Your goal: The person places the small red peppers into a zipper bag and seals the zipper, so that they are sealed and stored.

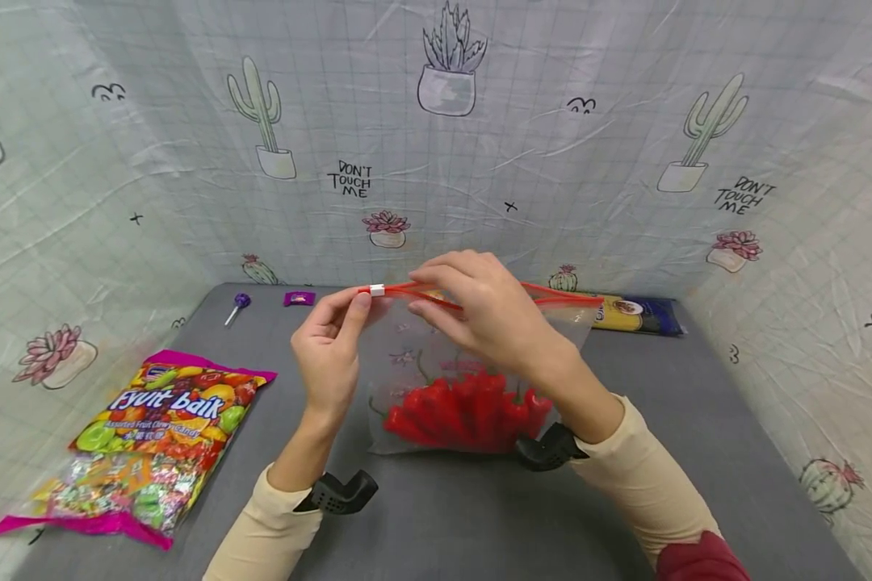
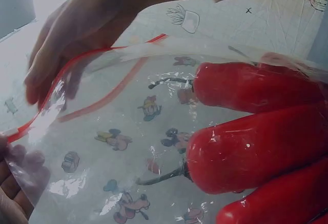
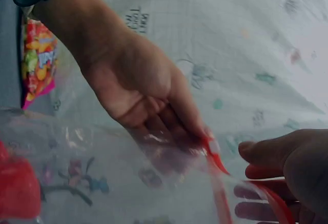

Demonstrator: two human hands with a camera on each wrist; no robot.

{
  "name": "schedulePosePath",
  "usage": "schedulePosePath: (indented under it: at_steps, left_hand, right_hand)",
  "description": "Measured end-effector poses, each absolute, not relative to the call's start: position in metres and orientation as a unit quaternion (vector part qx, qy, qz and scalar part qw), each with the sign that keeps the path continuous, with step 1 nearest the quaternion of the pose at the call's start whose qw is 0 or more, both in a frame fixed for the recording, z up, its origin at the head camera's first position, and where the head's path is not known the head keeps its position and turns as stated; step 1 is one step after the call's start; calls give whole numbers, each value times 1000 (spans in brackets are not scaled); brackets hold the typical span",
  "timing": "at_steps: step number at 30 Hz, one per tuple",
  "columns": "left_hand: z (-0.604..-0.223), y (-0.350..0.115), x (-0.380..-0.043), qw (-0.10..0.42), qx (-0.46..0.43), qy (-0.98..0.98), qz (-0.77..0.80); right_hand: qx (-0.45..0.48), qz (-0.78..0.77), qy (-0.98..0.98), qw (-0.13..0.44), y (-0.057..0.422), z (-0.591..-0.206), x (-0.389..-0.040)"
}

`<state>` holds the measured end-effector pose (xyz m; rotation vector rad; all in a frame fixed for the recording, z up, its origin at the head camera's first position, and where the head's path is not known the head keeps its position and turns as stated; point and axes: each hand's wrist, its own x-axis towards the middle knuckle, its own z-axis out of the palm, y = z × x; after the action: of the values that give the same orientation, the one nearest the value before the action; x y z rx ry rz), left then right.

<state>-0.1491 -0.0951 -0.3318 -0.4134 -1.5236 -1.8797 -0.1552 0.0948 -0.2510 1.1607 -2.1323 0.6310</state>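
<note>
A clear slider zip bag (image 1: 407,335) with a red rim and printed cartoon figures stands upright, its mouth parted toward the right. Several red peppers (image 1: 458,411) with green stems fill its lower part. At the rim's left end, beside the white slider (image 1: 376,290), my left hand (image 1: 330,347) pinches the bag between thumb and fingers. My right hand (image 1: 490,311) is at the parted rim, thumb and fingers spread apart. In the right wrist view, that hand's thumb (image 3: 266,152) sits clear of the rim while its other fingers show through the plastic.
To the left lies a colourful bag of fruit candy (image 1: 160,428). A purple lollipop (image 1: 241,301) and a small purple wrapped sweet (image 1: 299,298) are near the table's back edge. Behind the bag on the right is a blue and yellow packet (image 1: 639,315). Patterned sheeting (image 1: 509,161) encloses the grey table (image 1: 450,524).
</note>
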Motion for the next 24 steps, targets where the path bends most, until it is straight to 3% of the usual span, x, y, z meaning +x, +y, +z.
schedulePosePath:
  at_steps: [12,24]
  left_hand:
    - [-333,-96,-146,375,-182,-573,-706]
    - [-327,-100,-145,402,-134,-576,-699]
  right_hand:
    - [443,111,-825,332,52,-252,-157]
    - [435,97,-830,334,70,-251,-155]
